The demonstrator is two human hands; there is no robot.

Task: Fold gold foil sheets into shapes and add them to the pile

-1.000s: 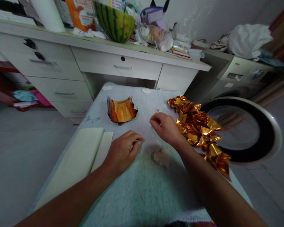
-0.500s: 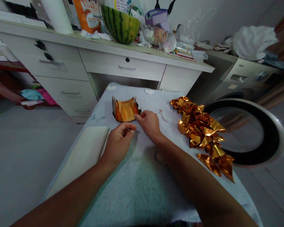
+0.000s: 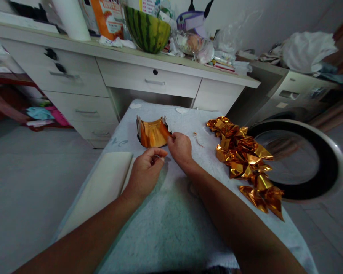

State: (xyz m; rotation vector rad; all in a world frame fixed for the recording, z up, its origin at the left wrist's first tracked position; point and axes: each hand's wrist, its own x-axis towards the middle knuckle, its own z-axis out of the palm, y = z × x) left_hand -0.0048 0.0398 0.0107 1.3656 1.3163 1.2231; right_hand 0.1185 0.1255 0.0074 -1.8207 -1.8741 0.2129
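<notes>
A curved stack of shiny gold foil sheets point(image 3: 153, 133) sits on the cloth-covered table, its side edges curling up. My right hand point(image 3: 180, 148) is at the stack's right edge, thumb and fingers pinched on the foil there. Just in front of the stack, my left hand point(image 3: 146, 167) is closed in a pinch; a small pale bit shows at its fingertips, too small to name. To the right lies a pile of folded gold foil pieces point(image 3: 242, 152). A thin reddish strand point(image 3: 198, 140) rests between the pile and my right hand.
A white flat board or pad point(image 3: 100, 186) lies along the table's left side. Behind stands a white drawer desk point(image 3: 148, 78) bearing a cut watermelon point(image 3: 146, 30) and bags. On the right is a washing machine with its round door point(image 3: 297, 160) open beside the table.
My right hand has closed on the foil stack's right edge, which lifts slightly. My left hand stays pinched and has shifted a little to the right. The view has moved slightly.
</notes>
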